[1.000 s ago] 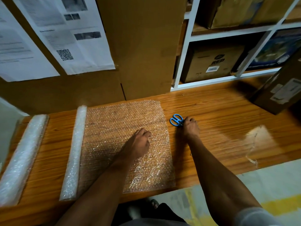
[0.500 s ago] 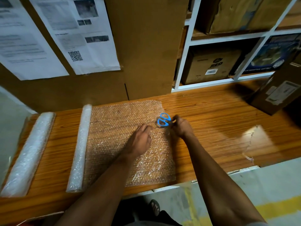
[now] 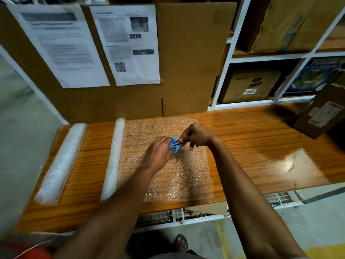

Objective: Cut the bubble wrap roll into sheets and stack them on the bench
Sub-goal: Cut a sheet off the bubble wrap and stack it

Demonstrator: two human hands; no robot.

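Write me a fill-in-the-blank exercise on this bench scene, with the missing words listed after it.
1. Both hands, the left hand and the right hand, hold the small scissors with handles coloured ____.
2. The scissors are held above the flat, partly unrolled sheet of clear ____ wrap.
3. The number of bubble wrap rolls lying on the wooden bench is ____.
4. The printed sheet with the QR code is stuck on brown ____.

Missing words: blue; bubble; two; cardboard
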